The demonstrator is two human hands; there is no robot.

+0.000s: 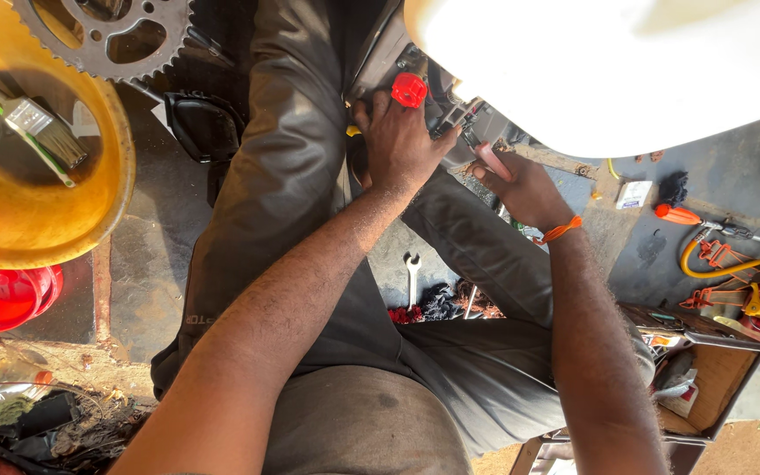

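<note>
My left hand (400, 145) grips a small metal part with a red plastic cap (409, 90) beside it, held against a mechanical assembly under a white curved body panel (609, 62). My right hand (521, 186), with an orange thread on the wrist, pinches a thin metal tool (464, 119) at the same assembly. Both hands work close together above my grey-trousered legs (292, 176). What lies between the fingers is partly hidden.
A yellow bowl (90, 211) at the left holds a paintbrush (46, 132); a sprocket (103, 35) lies above it and a red container (6, 295) below. A spanner (412, 274) lies on the floor between my legs. Orange tools (732, 259) and an open box (714, 378) sit at the right.
</note>
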